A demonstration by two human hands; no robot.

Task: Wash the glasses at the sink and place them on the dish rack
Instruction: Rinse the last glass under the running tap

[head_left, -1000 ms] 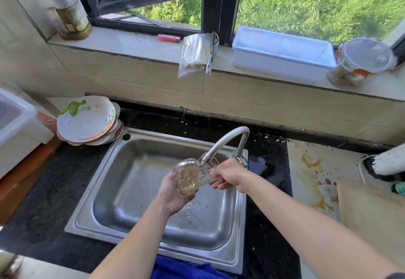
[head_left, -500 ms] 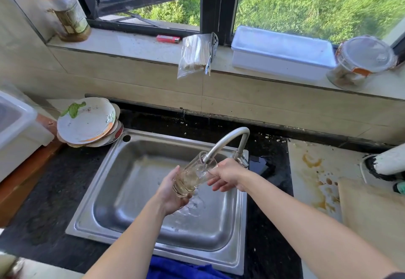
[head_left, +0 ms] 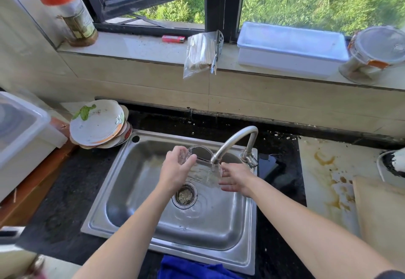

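Rinsing seems the step in hand; left of the faucet (head_left: 231, 142), the left hand (head_left: 175, 171) curls round the glass (head_left: 203, 172), held tilted over the sink (head_left: 131, 191) beneath the faucet's mouth, water running on it; just right of that mouth, the right hand (head_left: 237, 179) spreads loose fingers beside the glass, contact unclear; next likely calls for draining it, then finding the dish rack.

A domestic kitchen is indicated: a stainless sink (head_left: 129, 182) with faucet (head_left: 235, 139) is set in a dark countertop (head_left: 65, 191), used plates (head_left: 98, 125) are stacked at ten o'clock, a seasoning jar (head_left: 72, 15) at eleven.
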